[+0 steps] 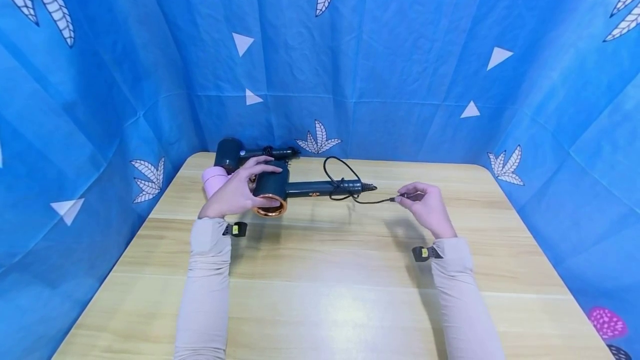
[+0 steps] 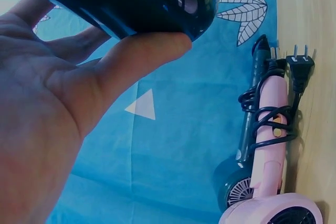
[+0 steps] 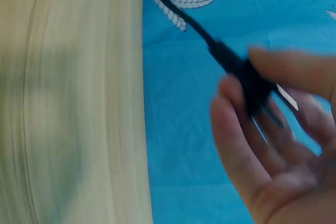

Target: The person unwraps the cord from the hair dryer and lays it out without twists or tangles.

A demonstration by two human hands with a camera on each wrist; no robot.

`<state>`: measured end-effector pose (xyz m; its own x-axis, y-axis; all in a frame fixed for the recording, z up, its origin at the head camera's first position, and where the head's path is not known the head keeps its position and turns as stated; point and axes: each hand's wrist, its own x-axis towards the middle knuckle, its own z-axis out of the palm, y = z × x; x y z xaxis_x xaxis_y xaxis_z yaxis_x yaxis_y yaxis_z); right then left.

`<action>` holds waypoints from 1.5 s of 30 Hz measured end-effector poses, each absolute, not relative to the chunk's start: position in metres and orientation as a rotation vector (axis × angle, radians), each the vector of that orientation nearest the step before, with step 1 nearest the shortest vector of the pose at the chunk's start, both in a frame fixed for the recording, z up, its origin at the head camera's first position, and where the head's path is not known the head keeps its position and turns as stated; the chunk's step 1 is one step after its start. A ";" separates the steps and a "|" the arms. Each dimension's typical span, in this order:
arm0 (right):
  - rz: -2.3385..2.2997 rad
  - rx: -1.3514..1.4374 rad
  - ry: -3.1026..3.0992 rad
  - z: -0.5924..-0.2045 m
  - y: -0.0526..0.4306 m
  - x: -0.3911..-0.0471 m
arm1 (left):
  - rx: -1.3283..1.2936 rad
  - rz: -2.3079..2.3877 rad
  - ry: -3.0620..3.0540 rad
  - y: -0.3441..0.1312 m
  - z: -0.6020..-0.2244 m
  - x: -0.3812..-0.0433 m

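My left hand (image 1: 237,190) grips the head of a dark green hair dryer (image 1: 270,183) with a copper-coloured rim, holding it above the table with its handle pointing right. In the left wrist view the thumb (image 2: 149,51) lies along the glossy dryer head (image 2: 142,3). A black cord (image 1: 357,174) loops loosely around the handle's end and runs right to my right hand (image 1: 424,207). Thumb and fingers there pinch the black two-pin plug (image 3: 252,85), whose prongs point toward the palm in the right wrist view.
Behind the left hand lie a pink hair dryer (image 2: 272,129) and another dark green hair dryer (image 1: 229,153), both with cords wound around their handles. They rest on the wooden table (image 1: 325,271) near its back left corner. A blue patterned curtain (image 1: 400,43) surrounds the table.
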<state>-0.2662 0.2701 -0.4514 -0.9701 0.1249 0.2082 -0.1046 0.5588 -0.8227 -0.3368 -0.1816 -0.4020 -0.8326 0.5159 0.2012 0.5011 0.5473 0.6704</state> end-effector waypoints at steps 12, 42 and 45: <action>1.269 -0.429 -2.030 -0.453 0.282 -0.268 | 0.906 1.134 2.709 -0.188 -0.406 -0.339; 1.466 -0.516 -0.874 -0.396 0.345 -0.230 | 0.871 1.019 2.649 -0.178 -0.429 -0.352; 1.462 -0.496 -0.784 -0.384 0.345 -0.219 | 0.872 0.979 2.662 -0.174 -0.435 -0.354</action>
<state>-0.2193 0.3451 -0.3836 -0.0649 0.9839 0.1664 -0.6830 0.0778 -0.7263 -0.3543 -0.1738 -0.4346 -0.8137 0.5801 0.0371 0.4659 0.6126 0.6385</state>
